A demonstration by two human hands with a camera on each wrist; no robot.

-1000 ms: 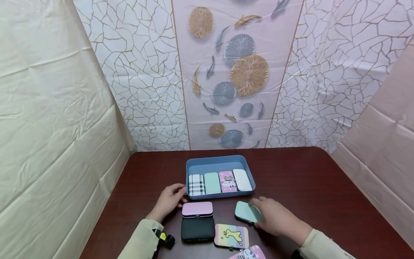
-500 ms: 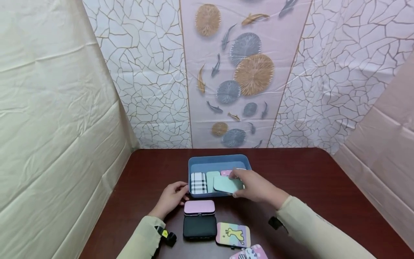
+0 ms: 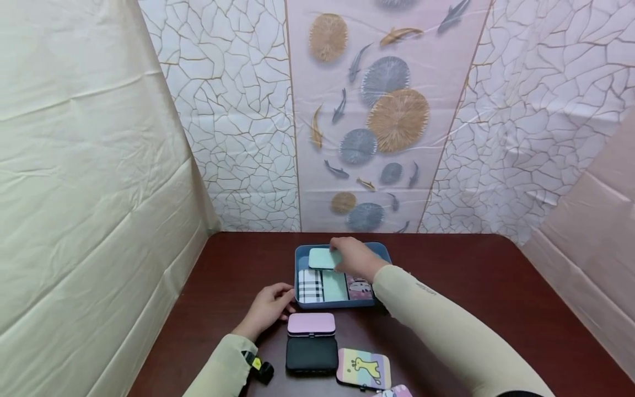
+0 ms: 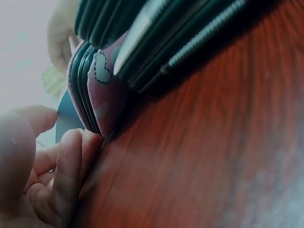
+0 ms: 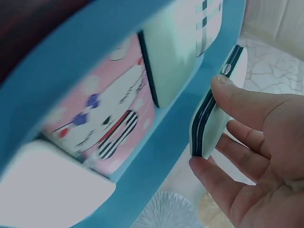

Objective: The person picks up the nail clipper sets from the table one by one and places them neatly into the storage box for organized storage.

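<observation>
My right hand (image 3: 354,258) pinches a mint-green clasp case (image 3: 321,258) over the back left part of the blue tray (image 3: 384,252). In the right wrist view, the thumb lies by the metal clasp and the fingers are on the other edge. Along the tray's front lie a plaid case (image 3: 310,286), another mint case (image 3: 334,286) and a pink cartoon case (image 3: 359,288). A white case (image 5: 52,185) beside them shows in the right wrist view; the right sleeve hides it from the head view. My left hand (image 3: 268,309) touches the tray's left side with relaxed fingers.
In front of the tray, a plain pink case (image 3: 311,322) lies right behind a black case (image 3: 311,355). To their right are a giraffe case (image 3: 364,368) and, at the frame's bottom edge, a pink patterned case (image 3: 397,391). A patterned cloth hangs behind the dark red table (image 3: 446,264).
My right hand has picked the mint case up from the table at right and carried it left and back over the tray. The left hand has stayed at the tray's side.
</observation>
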